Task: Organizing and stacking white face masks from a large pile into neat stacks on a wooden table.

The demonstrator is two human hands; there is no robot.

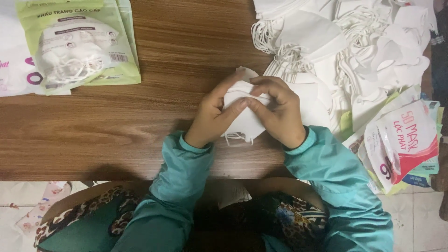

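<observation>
Hands: two, left [212,116] and right [280,112]
Held white mask [242,123]: one
Green mask packets [77,44], upper left: two
Loose masks [354,46], upper right: too many to count

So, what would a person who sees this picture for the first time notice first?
First come the two hands in the middle: the left hand and the right hand together pinch a folded white face mask over the wooden table. Next is the big heap of loose white masks at the upper right. A green packet of masks lies at the upper left, and red and white empty packets lie at the right edge.
</observation>
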